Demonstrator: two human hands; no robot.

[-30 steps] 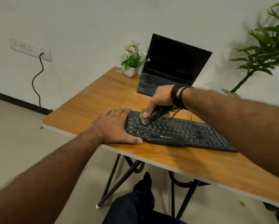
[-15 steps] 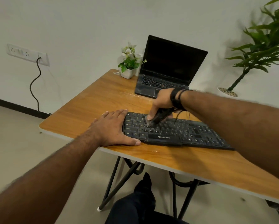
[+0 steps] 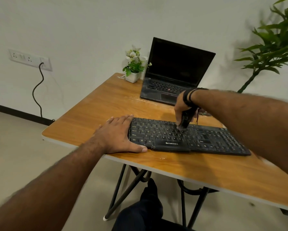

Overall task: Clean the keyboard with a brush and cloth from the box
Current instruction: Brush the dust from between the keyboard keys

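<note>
brushing looks underway: right hand [image 3: 181, 106] closed around the brush [image 3: 185, 120], bristles on mid-frame keyboard [image 3: 186, 137], left hand [image 3: 118, 135] flat, empty, bracing its left end; cloth wipe apparently remains.

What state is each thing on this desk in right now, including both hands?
Keyboard: flat on the table, near the front edge.
Brush: upright, tip on the middle keys.
Right hand: gripping the brush.
Left hand: flat, steadying the keyboard's left end.
Laptop: open, screen dark.
Flower pot: upright beside the laptop.
</note>
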